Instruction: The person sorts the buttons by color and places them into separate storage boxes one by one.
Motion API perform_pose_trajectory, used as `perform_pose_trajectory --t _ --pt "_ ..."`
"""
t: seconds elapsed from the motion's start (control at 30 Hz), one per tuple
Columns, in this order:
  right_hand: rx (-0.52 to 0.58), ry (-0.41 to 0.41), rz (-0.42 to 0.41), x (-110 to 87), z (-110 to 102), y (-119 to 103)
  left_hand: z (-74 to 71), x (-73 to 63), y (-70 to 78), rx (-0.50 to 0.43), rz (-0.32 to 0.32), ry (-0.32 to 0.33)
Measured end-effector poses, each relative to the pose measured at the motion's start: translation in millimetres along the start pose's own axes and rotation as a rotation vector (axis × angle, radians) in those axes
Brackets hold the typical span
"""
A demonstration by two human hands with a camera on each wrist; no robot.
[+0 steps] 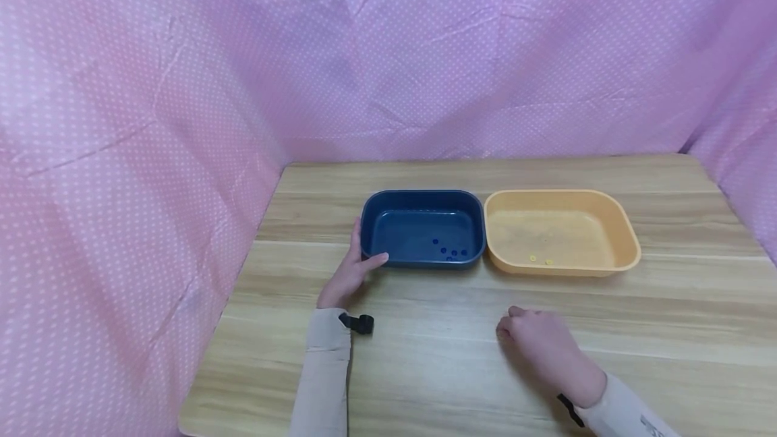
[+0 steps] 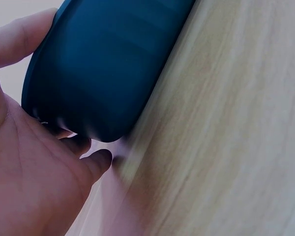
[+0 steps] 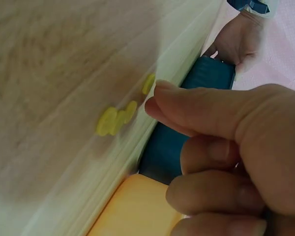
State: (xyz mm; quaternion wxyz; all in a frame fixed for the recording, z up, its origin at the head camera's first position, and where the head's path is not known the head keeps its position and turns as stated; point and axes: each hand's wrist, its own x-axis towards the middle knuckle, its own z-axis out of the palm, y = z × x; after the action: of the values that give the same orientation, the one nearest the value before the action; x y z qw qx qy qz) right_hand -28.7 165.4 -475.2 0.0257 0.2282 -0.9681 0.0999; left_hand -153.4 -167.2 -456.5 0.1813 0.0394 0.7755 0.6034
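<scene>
A dark blue tray (image 1: 419, 193) stands mid-table with a few small blue discs (image 1: 449, 250) in its front part. My left hand (image 1: 352, 268) grips its front left corner, thumb on the front wall. In the left wrist view the thumb lies over the blue tray (image 2: 103, 69) and the fingers (image 2: 88, 150) curl under it. My right hand (image 1: 540, 339) rests on the table in front of the trays, fingers curled. The right wrist view shows nothing between those fingers (image 3: 216, 191), and three small yellow discs (image 3: 115, 118) lie on the wood just ahead of them.
An orange tray (image 1: 561, 192) stands against the blue one's right side, with two yellow discs (image 1: 540, 260) near its front wall. The wooden table (image 1: 455, 369) is walled by pink dotted cloth (image 1: 182, 120) at the back and on both sides.
</scene>
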Motion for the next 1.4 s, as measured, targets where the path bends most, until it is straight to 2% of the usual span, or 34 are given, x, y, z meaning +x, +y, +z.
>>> perform_pose_trajectory --t 0.13,0.3,0.47,0.57,0.7,0.77,0.97,1.03,1.13,1.2,1.27,1.33,1.4 --pt "-0.065 -0.026 -0.03 0.2 0.0 -4.0 -0.5 0.3 -1.1 -0.001 0.006 -0.001" --pt "-0.136 0.027 -0.071 -0.2 3.3 -7.3 -1.0 1.5 -2.6 0.0 0.011 -0.006" --pt "-0.172 0.065 -0.047 -2.7 4.5 -7.3 -3.6 11.2 -17.1 -0.013 0.015 -0.011" --pt "-0.189 0.044 -0.039 -4.3 4.7 -8.4 -3.7 16.2 -27.5 -0.009 0.023 0.003" --pt "-0.206 0.004 -0.061 -7.8 5.4 -13.5 -2.3 17.5 -33.9 -0.008 0.05 0.021" --pt "-0.221 0.037 -0.082 -9.7 7.7 -15.8 -1.9 17.3 -34.8 -0.015 0.068 0.025" --pt "-0.252 0.233 -0.129 -12.4 16.2 -18.4 -2.0 16.8 -34.4 -0.023 0.094 0.032" --pt "-0.257 0.251 -0.133 -12.5 17.5 -18.2 -2.5 16.8 -34.3 -0.018 0.09 0.032" --pt "-0.25 0.206 -0.12 -13.1 16.8 -16.4 -3.3 17.2 -33.7 -0.011 0.075 0.02" --pt "-0.212 0.152 -0.089 -12.5 13.8 -13.8 -3.7 16.9 -32.5 -0.013 0.063 0.008" --pt "-0.116 0.105 -0.027 -10.0 9.4 -9.6 -4.2 15.8 -29.5 -0.017 0.045 -0.007" --pt "0.054 0.054 0.052 -5.9 2.1 -3.4 -4.1 12.6 -23.1 -0.021 0.031 -0.02" --pt "0.28 -0.013 0.165 -1.0 -6.3 4.0 -3.9 9.0 -16.0 -0.016 0.024 -0.027"
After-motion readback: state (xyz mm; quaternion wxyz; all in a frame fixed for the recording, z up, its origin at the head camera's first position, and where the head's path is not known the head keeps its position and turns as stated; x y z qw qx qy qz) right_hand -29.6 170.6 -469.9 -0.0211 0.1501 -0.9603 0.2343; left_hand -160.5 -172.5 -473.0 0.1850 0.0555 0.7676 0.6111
